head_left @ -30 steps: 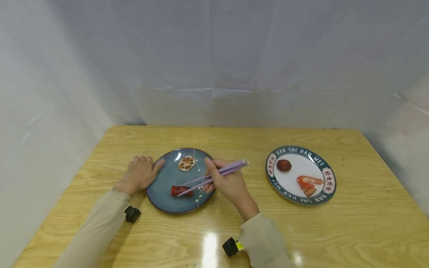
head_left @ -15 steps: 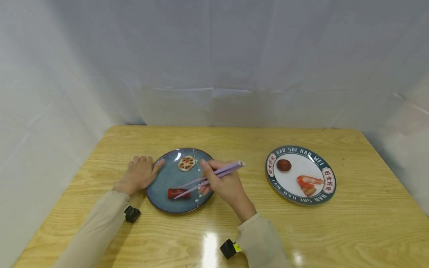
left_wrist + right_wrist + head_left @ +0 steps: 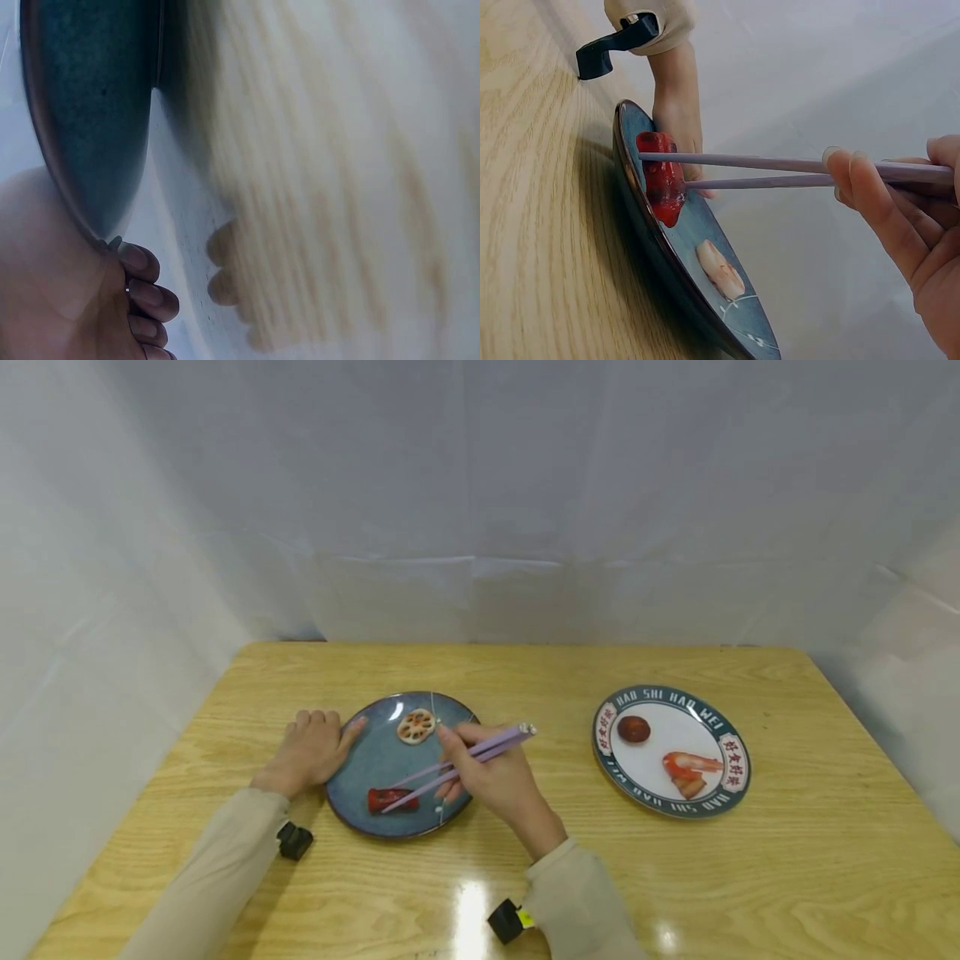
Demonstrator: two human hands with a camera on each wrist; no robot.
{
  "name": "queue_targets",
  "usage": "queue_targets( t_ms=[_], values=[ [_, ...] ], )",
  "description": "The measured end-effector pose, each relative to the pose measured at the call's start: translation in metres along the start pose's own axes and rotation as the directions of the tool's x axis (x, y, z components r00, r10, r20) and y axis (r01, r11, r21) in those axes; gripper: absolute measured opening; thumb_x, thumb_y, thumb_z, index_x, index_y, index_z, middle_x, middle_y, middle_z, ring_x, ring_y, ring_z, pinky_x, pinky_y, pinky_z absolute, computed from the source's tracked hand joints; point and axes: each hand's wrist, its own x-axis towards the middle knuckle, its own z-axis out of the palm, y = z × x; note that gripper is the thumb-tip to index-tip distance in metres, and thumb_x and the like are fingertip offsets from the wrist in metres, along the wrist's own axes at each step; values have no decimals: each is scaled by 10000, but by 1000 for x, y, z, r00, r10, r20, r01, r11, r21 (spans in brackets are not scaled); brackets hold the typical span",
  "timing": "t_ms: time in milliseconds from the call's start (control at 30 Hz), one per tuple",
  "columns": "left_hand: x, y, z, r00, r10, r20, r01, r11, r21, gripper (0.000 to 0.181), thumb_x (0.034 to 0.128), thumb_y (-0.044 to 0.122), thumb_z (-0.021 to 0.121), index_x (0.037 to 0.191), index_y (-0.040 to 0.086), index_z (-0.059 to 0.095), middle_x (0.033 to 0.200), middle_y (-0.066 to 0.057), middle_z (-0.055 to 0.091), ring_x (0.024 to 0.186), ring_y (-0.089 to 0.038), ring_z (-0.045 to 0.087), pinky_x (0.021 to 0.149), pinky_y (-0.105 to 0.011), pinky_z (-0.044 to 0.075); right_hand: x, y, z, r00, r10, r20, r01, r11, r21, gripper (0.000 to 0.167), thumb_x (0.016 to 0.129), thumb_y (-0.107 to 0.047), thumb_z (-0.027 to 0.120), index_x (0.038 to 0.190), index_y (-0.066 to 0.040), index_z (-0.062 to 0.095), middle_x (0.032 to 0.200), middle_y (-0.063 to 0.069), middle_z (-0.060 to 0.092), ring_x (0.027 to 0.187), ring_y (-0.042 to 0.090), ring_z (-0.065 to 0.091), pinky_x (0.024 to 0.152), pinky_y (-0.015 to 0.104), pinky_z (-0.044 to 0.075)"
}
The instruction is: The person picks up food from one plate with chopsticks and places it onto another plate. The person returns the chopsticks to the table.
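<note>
My right hand (image 3: 495, 777) holds a pair of lilac chopsticks (image 3: 491, 748) above the right side of a blue-grey plate (image 3: 360, 768). Their tips are at a red, glossy piece of food (image 3: 393, 801) lying near the plate's front. In the right wrist view the chopsticks (image 3: 757, 162) stand slightly apart, one tip across the red piece (image 3: 662, 180) and the other at its side. A lotus root slice (image 3: 416, 726) lies at the plate's back. My left hand (image 3: 309, 752) grips the plate's left rim, its thumb on top; the left wrist view shows the fingers beside the rim (image 3: 52, 161).
On the right of the wooden table (image 3: 540, 685) stands a white plate with a dark green lettered rim (image 3: 651, 803). It holds a round brown piece (image 3: 633, 729) and a shrimp (image 3: 690, 766) touching a small brown piece (image 3: 688, 787). A pale curtain (image 3: 525, 502) hangs behind.
My right hand and the chopsticks have moved a little to the left and towards me. The red piece has shifted left and slightly forward on the plate. My left hand has stayed at the rim.
</note>
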Motion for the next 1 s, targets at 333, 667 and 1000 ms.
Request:
queue_targets(
  t_ms=[333, 667, 1000],
  values=[
    [1, -1, 2, 1000, -2, -9, 2, 1000, 2, 649, 1044, 472, 267, 981, -119, 528, 1017, -361, 536, 996, -517, 461, 855, -612, 345, 1, 7, -2, 1000, 28, 13, -28, 999, -33, 283, 965, -95, 595, 758, 98, 589, 593, 174, 613, 488, 370, 625, 460, 503, 499],
    [2, -2, 3, 1000, -6, 1, 6, 1000, 7, 669, 1043, 483, 253, 1004, -127, 523, 1049, -375, 526, 1029, -528, 449, 882, -624, 334, 4, 23, -15, 999, 38, 5, -38, 999, -1, 294, 941, -190, 650, 814, 73, 614, 677, 274, 620, 521, 369, 638, 479, 452, 521],
    [2, -2, 2, 1000, -10, 19, 10, 1000, 1, 663, 1043, 480, 252, 1023, -127, 518, 1065, -371, 519, 1032, -516, 441, 894, -619, 326, 2, 11, -21, 998, 55, -27, -55, 998, -14, 171, 916, -53, 658, 830, 89, 617, 685, 261, 627, 537, 404, 629, 511, 521, 506]
  ],
)
